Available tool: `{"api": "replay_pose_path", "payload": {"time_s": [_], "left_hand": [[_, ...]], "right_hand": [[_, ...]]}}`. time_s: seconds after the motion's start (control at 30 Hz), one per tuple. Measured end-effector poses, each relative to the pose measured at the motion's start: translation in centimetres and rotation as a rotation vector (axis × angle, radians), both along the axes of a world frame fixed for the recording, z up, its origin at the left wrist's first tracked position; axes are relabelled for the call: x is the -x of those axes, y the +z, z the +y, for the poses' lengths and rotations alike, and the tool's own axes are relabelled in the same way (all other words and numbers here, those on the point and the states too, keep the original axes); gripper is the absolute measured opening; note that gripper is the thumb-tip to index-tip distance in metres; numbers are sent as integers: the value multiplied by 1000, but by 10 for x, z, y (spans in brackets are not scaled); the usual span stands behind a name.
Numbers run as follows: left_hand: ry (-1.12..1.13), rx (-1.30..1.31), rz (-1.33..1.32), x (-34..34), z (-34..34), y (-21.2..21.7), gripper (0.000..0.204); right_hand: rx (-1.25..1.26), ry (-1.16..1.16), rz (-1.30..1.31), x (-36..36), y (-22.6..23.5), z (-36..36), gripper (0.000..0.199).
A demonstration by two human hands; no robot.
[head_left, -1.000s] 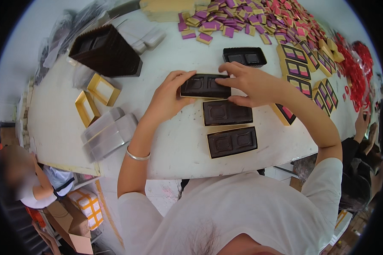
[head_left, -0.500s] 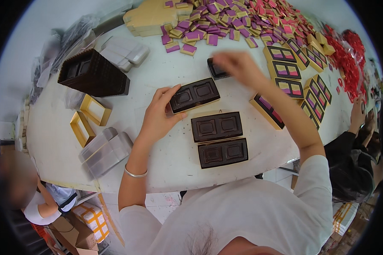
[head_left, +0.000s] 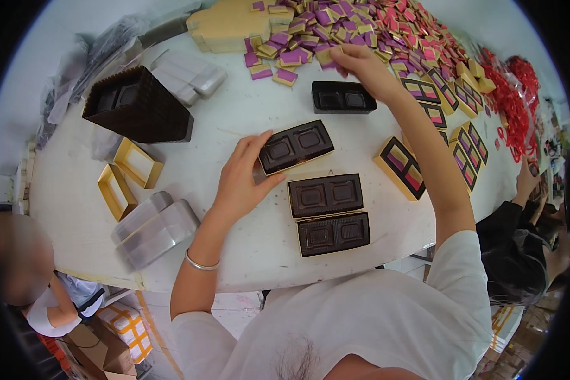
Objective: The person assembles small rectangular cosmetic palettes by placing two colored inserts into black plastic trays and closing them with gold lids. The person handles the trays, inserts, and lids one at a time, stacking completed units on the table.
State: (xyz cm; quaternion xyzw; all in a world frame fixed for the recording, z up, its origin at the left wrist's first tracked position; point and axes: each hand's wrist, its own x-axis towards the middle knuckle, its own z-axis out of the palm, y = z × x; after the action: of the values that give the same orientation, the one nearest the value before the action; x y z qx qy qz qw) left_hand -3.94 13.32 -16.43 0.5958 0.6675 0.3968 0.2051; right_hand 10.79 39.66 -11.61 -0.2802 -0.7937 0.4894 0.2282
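Observation:
My left hand (head_left: 244, 171) is closed on the left end of a gold-edged box (head_left: 296, 147) with a dark brown two-hollow tray in it; both hollows are bare. Toward me lie two similar boxes, one (head_left: 325, 195) behind the other (head_left: 334, 234). At the near edge of the pile of small packets (head_left: 297, 57), my right hand (head_left: 358, 63) pinches a purple-and-gold packet (head_left: 325, 58) by its edge. Just below that hand sits a loose black two-hollow tray (head_left: 343, 98), partly beside my wrist.
Filled boxes (head_left: 401, 166) stand at right, partly behind my right forearm. At left are a tall stack of dark trays (head_left: 136, 107), gold frames (head_left: 137, 163) and clear plastic lids (head_left: 155, 231). Red ribbon (head_left: 519, 95) lies far right. Other people sit at both sides.
My right hand has moved away from the black tray, up to the packets, and now pinches one. The black tray shows fully. My left hand keeps its hold on the box.

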Motion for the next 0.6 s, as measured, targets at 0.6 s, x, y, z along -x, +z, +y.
{"api": "replay_pose_path", "payload": {"time_s": [0.6], "left_hand": [[34, -58, 105, -11, 4, -3, 87]], "right_hand": [[-567, 201, -41, 5, -23, -121, 14]]}}
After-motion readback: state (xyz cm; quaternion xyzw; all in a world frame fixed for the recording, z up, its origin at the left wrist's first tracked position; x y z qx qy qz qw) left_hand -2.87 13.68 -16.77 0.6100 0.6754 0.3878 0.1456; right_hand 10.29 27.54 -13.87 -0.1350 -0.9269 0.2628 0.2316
